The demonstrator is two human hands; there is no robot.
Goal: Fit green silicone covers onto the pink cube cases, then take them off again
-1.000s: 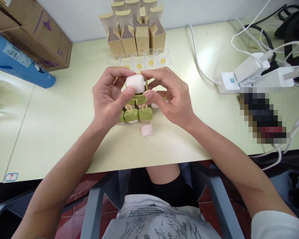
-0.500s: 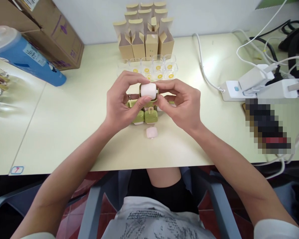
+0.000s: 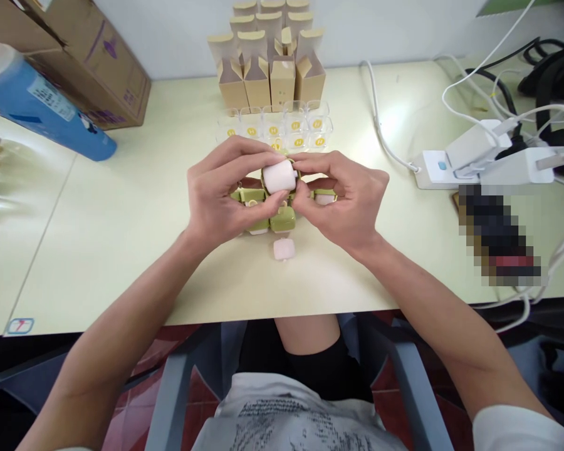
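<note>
My left hand (image 3: 219,191) and my right hand (image 3: 350,200) are both closed around a small green case with a pale pink rounded block (image 3: 279,176) seated in it. The left fingers and thumb grip the block and case from above and below. At the case's right edge, my right thumb and forefinger pinch it. Under the hands lie several similar green cases (image 3: 282,219), partly hidden by my fingers. A loose pale pink block (image 3: 284,249) rests on the table in front of them.
Clear plastic cups (image 3: 297,125) with yellow marks and open cardboard boxes (image 3: 310,78) stand behind. A blue bottle-like container (image 3: 51,106) and a large carton (image 3: 108,69) are at left. At right are a white power strip (image 3: 432,169), cables and a blurred item (image 3: 501,235).
The case with the pale pink block has tilted slightly between my hands. My left hand has shifted a little left, and its thumb lies lower on the block. The whole view moved slightly.
</note>
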